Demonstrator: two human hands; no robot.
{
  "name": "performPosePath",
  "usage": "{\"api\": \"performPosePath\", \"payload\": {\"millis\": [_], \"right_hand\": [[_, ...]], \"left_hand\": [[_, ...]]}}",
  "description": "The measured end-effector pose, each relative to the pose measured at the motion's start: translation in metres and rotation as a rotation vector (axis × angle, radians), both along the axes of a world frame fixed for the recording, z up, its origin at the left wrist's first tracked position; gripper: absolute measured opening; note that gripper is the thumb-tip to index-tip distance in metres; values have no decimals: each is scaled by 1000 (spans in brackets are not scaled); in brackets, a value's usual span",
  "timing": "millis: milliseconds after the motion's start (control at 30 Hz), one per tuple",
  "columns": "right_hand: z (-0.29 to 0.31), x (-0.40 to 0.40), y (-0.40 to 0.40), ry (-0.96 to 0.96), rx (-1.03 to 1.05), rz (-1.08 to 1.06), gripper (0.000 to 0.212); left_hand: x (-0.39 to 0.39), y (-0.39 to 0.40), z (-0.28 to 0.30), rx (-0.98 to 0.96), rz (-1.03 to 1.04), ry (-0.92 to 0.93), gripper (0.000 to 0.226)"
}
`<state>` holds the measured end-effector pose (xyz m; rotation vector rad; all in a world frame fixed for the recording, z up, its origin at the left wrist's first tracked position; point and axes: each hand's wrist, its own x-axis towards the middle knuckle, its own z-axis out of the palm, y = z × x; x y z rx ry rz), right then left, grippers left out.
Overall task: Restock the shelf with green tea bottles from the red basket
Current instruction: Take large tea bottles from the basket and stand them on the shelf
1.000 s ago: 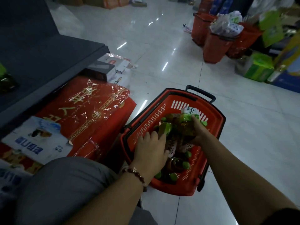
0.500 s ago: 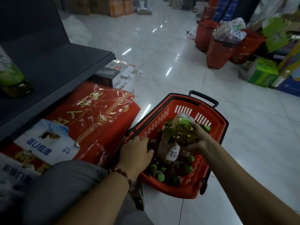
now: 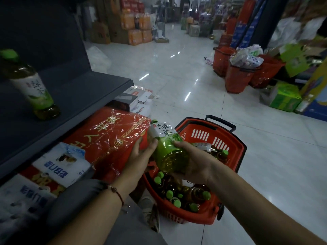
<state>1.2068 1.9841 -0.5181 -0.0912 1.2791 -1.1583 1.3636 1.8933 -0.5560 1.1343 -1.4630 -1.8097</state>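
Now, hands: both meet on one green tea bottle (image 3: 165,147), held above the near-left rim of the red basket (image 3: 235,157)
Right hand (image 3: 193,165): palm under the bottle's lower body; fingers curled up round its base and side; thumb laid over the top of the green label; grip firm on the bottle
Left hand (image 3: 141,156): at the bottle's upper half; thumb pressed on the white part of the label; other fingers wrapped behind it, mostly hidden; a beaded bracelet (image 3: 115,191) on the wrist
Held bottle: tilted, neck up and to the left, base down toward the right palm; cap only partly visible at the upper left end; white label with dark characters faces the camera
Basket: on the tiled floor (image 3: 177,82), black handle (image 3: 221,122) at its far end; more green-capped bottles (image 3: 177,195) lie jumbled inside, below and right of the held one
Shelf (image 3: 79,96): dark, at left; one bottle on the shelf (image 3: 31,87) stands upright, well apart from the hands
Under shelf: red wrapped packs (image 3: 109,138), just left of the left hand; a white and blue pack (image 3: 62,165) lies against them
Far side: other red baskets (image 3: 237,78) stuffed with goods across the aisle; green boxes (image 3: 283,98) beside them; stacked cartons (image 3: 123,23) at the back, blurred
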Motion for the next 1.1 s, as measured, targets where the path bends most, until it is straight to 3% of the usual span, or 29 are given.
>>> {"api": "performPosePath", "payload": {"millis": [100, 167, 267, 333, 467, 567, 733, 867, 1100], "right_hand": [[22, 12, -2, 100, -64, 75, 42], [37, 22, -3, 147, -108, 130, 47], [60, 37, -9, 199, -194, 192, 52], [78, 48, -15, 207, -270, 226, 60], [124, 80, -25, 247, -421, 328, 55], [160, 110, -32, 245, -530, 394, 44], [221, 166, -39, 461, -645, 565, 38], [269, 212, -47, 558, -900, 674, 10], [322, 301, -94, 578, -1235, 777, 33]], "left_hand": [[16, -2, 19, 27, -9, 99, 92], [26, -1, 35, 32, -45, 148, 88], [43, 3, 61, 33, -87, 201, 99], [58, 7, 83, -26, -65, 233, 98], [92, 12, 135, -181, 50, 287, 101], [125, 15, 176, -310, 142, 268, 111], [191, 23, 240, -612, 277, 207, 90], [243, 33, 289, -833, 371, 167, 90], [323, 34, 354, -1029, 564, -17, 91]]}}
